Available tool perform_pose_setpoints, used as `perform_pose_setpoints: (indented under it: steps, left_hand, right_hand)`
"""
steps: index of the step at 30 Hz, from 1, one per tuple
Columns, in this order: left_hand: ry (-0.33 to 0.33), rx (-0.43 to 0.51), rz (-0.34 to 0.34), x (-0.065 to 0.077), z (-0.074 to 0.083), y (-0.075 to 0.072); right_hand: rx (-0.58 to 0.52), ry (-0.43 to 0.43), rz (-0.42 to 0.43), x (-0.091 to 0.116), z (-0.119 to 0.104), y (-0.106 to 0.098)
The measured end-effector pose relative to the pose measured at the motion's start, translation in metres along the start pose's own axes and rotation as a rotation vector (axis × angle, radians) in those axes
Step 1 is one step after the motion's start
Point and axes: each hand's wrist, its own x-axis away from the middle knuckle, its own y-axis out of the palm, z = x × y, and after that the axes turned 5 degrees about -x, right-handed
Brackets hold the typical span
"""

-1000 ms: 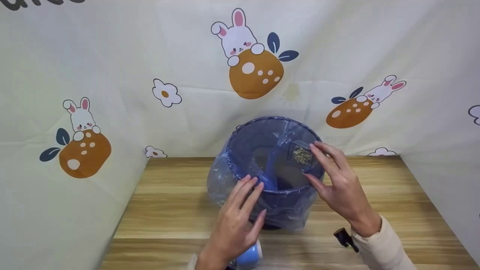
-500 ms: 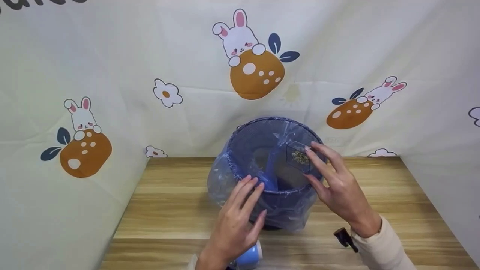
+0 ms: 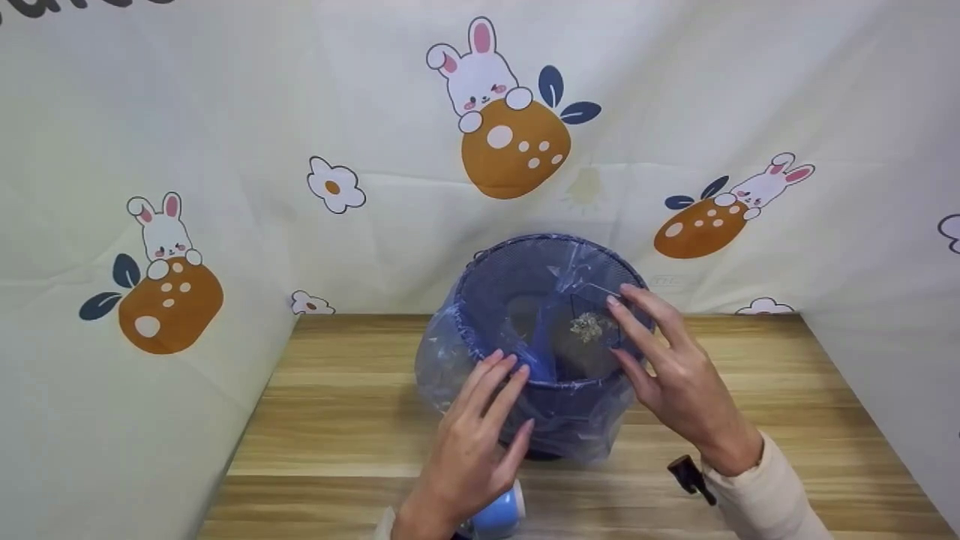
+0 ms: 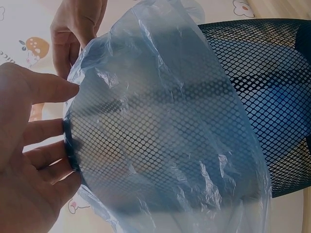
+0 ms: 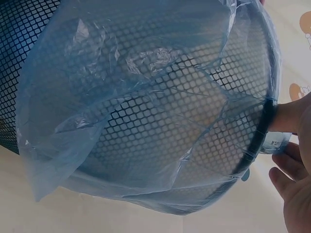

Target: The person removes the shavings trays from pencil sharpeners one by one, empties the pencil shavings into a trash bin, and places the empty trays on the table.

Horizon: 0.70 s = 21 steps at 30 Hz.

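Observation:
My right hand (image 3: 679, 367) pinches a small clear square-sided container (image 3: 598, 300) between thumb and fingers over the right side of a mesh trash bin (image 3: 495, 266). Tilted towards the bin's inside, the container has a clump of pale greenish dried bits (image 3: 587, 328) at its lower side. My left hand (image 3: 469, 442) rests its fingertips on the bin's near-left rim, thumb lower and apart. A translucent blue bag (image 4: 146, 73) lines the bin and folds over the rim. In the right wrist view the container (image 5: 275, 142) is mostly hidden behind the rim.
A blue and white object (image 3: 501, 514), partly hidden by my left hand, lies at the near edge of the wooden table (image 3: 322, 420). Behind the bin hangs a cloth (image 3: 397, 247) printed with rabbits. A black strap piece (image 3: 690, 478) sits beside my right cuff.
My right hand has tipped the container further, and the dried bits have shifted down and left towards the bin's inside. My left hand stays at the rim.

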Motion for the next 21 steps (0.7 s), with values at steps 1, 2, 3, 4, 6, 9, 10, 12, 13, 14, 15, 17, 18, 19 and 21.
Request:
perform_pose_setpoints:
  steps: [1,2,3,4,6,9,10,12,13,14,15,17,18,19,21]
  left_hand:
    - [0.000,0.000,0.001,0.0001,0.0000,0.0000]
    - [0.001,-0.001,0.000,0.0001,0.0001,0.0000]
    - [0.002,-0.003,0.001,0.0001,0.0001,0.0000]
    - [0.002,-0.004,0.000,0.0001,0.0001,0.0000]
    - [0.001,-0.008,-0.001,0.0001,0.0003,-0.0001]
    - [0.000,-0.009,-0.001,0.0002,0.0005,0.0000]
    - [0.000,-0.008,-0.001,0.0003,0.0005,0.0000]
    - [0.000,-0.008,-0.001,0.0004,0.0006,0.0001]
    - [0.000,-0.008,0.001,0.0004,0.0007,0.0001]
    - [0.000,-0.007,0.002,0.0004,0.0007,0.0000]
    - [0.003,-0.007,0.005,0.0002,0.0007,0.0001]
    - [0.007,-0.006,0.010,-0.0001,0.0007,0.0002]
    - [0.009,-0.006,0.014,-0.0002,0.0006,0.0002]
    - [0.011,-0.005,0.017,-0.0003,0.0006,0.0003]
    - [0.015,-0.004,0.021,-0.0004,0.0006,0.0004]
  right_hand:
    - [-0.001,-0.001,0.002,0.0001,0.0000,0.0002]
    - [-0.001,-0.002,0.003,0.0002,0.0000,0.0002]
    - [0.000,-0.001,0.003,0.0002,-0.0001,0.0003]
    - [0.001,-0.002,0.003,0.0003,-0.0001,0.0003]
    - [0.002,-0.003,0.002,0.0003,-0.0001,0.0005]
    - [0.007,-0.005,0.000,0.0009,-0.0003,0.0006]
    - [0.007,-0.007,0.000,0.0010,-0.0004,0.0007]
    - [0.008,-0.014,0.002,0.0010,-0.0006,0.0009]
    - [0.008,-0.019,0.003,0.0009,-0.0007,0.0010]
    - [0.009,-0.025,0.004,0.0007,-0.0009,0.0011]
    - [0.012,-0.031,0.003,0.0005,-0.0010,0.0011]
    - [0.023,-0.042,-0.003,0.0002,-0.0013,0.0008]
    - [0.030,-0.047,-0.007,0.0001,-0.0015,0.0007]
    - [0.037,-0.052,-0.010,0.0000,-0.0017,0.0006]
    - [0.048,-0.060,-0.015,0.0001,-0.0019,0.0004]
